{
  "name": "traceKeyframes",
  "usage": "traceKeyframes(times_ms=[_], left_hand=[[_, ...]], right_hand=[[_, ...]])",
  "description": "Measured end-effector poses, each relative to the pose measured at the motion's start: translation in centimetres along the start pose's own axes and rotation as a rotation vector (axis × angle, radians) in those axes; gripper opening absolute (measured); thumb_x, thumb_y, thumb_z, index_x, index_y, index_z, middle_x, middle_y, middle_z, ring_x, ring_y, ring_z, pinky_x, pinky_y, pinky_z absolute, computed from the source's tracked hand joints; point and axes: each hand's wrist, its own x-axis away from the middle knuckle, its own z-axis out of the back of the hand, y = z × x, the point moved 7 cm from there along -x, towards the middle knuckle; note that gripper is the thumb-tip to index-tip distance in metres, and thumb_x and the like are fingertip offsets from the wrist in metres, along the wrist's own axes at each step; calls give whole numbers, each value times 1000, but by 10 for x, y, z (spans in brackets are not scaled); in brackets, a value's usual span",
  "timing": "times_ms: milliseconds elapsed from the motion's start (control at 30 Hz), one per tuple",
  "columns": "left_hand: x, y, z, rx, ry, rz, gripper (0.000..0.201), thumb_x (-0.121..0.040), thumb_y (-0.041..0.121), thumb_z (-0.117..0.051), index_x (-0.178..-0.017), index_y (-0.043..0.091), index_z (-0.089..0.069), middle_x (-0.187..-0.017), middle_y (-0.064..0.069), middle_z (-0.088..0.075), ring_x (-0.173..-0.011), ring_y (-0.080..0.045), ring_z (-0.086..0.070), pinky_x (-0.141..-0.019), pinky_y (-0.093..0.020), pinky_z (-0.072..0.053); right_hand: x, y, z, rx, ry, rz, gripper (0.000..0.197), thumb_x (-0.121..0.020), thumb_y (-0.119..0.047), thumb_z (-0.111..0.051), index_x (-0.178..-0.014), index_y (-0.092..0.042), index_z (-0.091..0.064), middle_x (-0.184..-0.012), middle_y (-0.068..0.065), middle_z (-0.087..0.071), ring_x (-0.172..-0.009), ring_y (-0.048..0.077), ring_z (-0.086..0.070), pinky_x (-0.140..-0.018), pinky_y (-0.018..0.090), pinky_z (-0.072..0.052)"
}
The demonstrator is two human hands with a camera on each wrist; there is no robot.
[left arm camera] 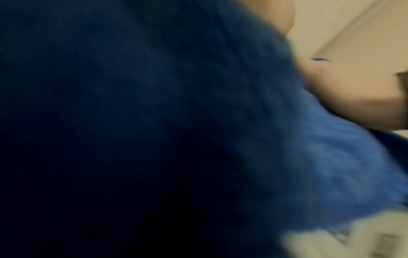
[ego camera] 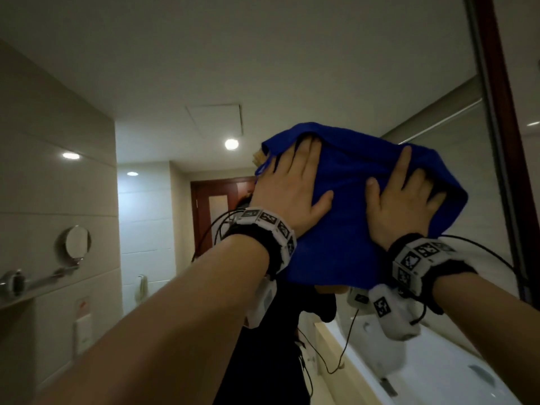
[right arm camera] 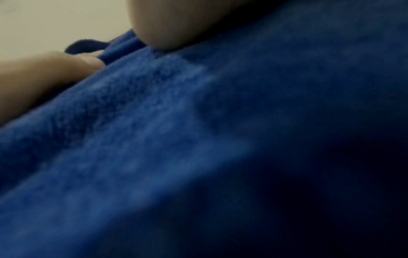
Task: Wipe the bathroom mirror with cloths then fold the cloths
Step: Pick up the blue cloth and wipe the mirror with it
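Mirror (ego camera: 321, 68): large, fills view ahead, upper part under wipe.
Blue cloth (ego camera: 350, 229): spread flat on glass, high, right of centre.
Left hand (ego camera: 287, 191), right hand (ego camera: 404, 204): side by side, each grip released, palms and straight fingers pressing cloth.
Advice: keep even pressure, overlapping strokes, watch bunched top edge.

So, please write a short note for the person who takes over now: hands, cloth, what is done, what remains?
Left hand: flat, fingers straight, pressing the blue cloth on the mirror.
Right hand: also pressing the cloth; some fingertips are tucked under a fold.
Cloth: spread high on the glass under both hands.
Done: wiping is under way; how much is covered cannot be told.
Left: finish wiping, then fold.
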Motion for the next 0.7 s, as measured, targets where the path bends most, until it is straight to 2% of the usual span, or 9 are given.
traceKeyframes(times_ms=[100, 200, 333, 533, 700], left_hand=[[30, -61, 18, -55, -24, 38, 83, -89, 64, -28, -153, 15, -7, -159, -6, -15, -143, -24, -20, -114, -40, -17], [74, -130, 38, -79, -39, 93, 83, -90, 66, -26, -153, 16, -6, -158, -7, -17, -141, -27, -24, -112, -44, -21], [138, -220, 60, -101, -35, 196, 84, -90, 65, -26, -153, 14, -5, -158, -8, -16, -139, -30, -24, -111, -48, -21], [223, -354, 96, -139, -16, 342, 87, -86, 67, -23, -152, 12, -7, -156, -13, -20, -136, -36, -28, -106, -54, -26], [280, -436, 116, -133, 17, 422, 86, -87, 65, -24, -151, 9, -10, -155, -16, -21, -136, -37, -27, -105, -55, -28]], right_hand=[[20, -59, -6, 6, -15, 57, 77, -93, -59, -13, -154, -18, 6, -145, 22, -31, -132, 40, -29, -110, 64, -12], [48, -133, -14, 1, -58, 123, 77, -93, -61, -12, -154, -18, 9, -151, 20, -26, -138, 40, -24, -112, 64, -8], [88, -239, -23, -13, -89, 215, 78, -94, -61, -17, -153, -19, 12, -157, 17, -17, -143, 38, -16, -114, 63, -3], [147, -393, -37, -2, -70, 360, 79, -94, -61, -21, -155, -18, 6, -156, 17, -20, -143, 38, -17, -114, 63, -3], [191, -497, -50, -28, -61, 418, 78, -95, -59, -23, -155, -18, 7, -157, 16, -17, -145, 36, -12, -115, 62, 1]])
